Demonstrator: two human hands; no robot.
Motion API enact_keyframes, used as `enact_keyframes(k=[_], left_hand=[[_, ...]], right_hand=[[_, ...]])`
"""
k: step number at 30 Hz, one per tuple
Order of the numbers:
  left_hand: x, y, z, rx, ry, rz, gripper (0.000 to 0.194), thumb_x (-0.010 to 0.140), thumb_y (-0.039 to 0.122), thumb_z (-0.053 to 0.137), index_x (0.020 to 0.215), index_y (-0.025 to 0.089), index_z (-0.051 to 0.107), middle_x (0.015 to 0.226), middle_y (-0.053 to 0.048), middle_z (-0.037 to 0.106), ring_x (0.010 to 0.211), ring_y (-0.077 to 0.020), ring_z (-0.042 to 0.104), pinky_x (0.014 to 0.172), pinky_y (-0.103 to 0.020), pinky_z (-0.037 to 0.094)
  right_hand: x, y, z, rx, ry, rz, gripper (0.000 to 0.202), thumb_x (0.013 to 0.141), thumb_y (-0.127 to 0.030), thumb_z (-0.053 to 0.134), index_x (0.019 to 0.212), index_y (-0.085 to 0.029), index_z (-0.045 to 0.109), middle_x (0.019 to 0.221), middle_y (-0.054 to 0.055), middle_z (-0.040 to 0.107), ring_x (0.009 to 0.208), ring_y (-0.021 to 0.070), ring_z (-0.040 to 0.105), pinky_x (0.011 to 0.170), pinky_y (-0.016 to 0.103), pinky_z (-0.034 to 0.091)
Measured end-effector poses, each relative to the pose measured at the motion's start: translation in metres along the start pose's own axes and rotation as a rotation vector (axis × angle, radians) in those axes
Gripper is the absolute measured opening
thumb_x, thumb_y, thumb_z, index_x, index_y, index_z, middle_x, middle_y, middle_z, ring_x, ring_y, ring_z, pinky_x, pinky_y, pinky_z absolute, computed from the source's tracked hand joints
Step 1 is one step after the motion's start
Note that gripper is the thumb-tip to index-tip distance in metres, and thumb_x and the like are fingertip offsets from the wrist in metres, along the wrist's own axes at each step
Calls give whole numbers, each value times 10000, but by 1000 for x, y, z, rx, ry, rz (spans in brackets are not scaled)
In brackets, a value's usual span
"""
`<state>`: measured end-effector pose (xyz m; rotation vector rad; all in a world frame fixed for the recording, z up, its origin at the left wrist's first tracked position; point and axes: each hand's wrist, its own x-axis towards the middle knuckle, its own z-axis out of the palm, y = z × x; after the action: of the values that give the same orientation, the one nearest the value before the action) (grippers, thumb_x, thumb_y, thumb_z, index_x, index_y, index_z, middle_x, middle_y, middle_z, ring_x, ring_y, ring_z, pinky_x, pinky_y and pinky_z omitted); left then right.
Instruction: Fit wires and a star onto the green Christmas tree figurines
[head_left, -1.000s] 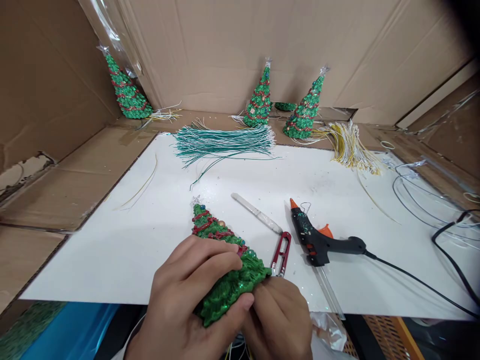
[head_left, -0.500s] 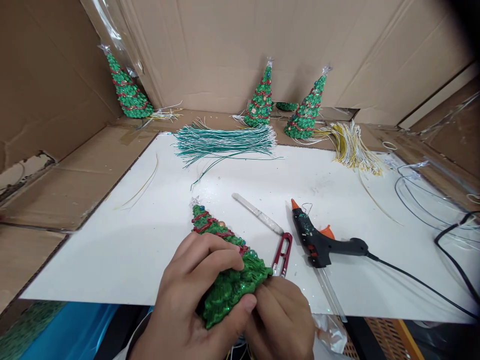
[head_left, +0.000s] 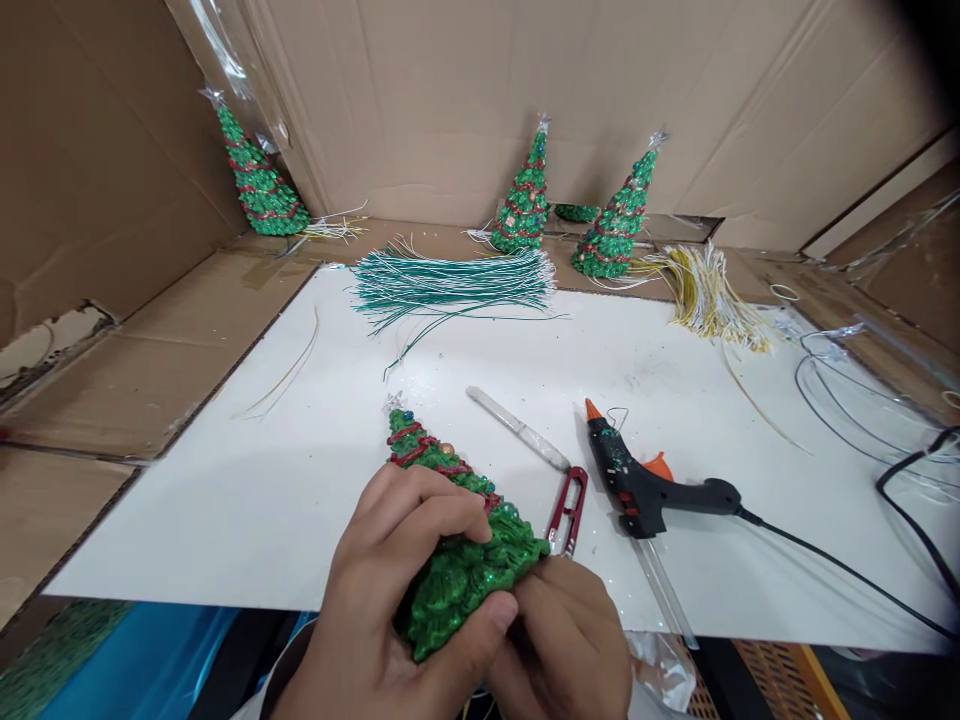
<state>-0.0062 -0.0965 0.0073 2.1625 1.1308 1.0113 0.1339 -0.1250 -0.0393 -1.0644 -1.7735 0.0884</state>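
Left hand (head_left: 397, 590) wrapped tight around the glittery green tree (head_left: 457, 540), right hand (head_left: 562, 640) curled, pinching at its base.

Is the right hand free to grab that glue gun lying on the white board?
Probably, but not at once. The right hand is pressed against the base of the tree that the left hand grips. The glue gun lies close by, with only the red snips between them.

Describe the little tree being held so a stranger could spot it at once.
Start at the white board and go to its near edge, where the left hand and right hand meet. The green glitter tree lies tilted in them. The other trees stand upright by the cardboard wall.
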Motion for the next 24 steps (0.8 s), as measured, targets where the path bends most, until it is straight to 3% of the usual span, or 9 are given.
enact_keyframes(k=[8,12,17,24], left_hand=[[-1,1,1,26,47,-14,173,827,197,584,987,256,552,921,-17,598,917,-204,532,767,-358,472],[3,3,3,84,74,-48,192,793,307,648,971,250,605,876,-37,639,884,-245,563,754,-390,487],[9,6,3,122,98,-68,257,767,407,680,965,248,639,869,-47,658,889,-260,575,766,-400,488],[0,3,3,77,92,-83,164,797,288,642,949,243,595,880,-35,635,884,-236,560,738,-365,467]], right_hand=[[-2,-4,4,-12,93,109,362,983,-254,462,626,-197,454,482,-54,490,467,82,415,503,242,315],[-3,-4,2,11,31,84,343,979,-265,474,645,-194,498,495,-55,509,478,74,446,511,221,329],[-11,-8,9,52,104,176,320,973,-244,466,655,-204,473,488,-62,472,487,77,456,533,226,319],[-15,-8,14,62,148,194,311,969,-257,465,662,-214,437,465,-74,411,432,82,407,492,233,292]])
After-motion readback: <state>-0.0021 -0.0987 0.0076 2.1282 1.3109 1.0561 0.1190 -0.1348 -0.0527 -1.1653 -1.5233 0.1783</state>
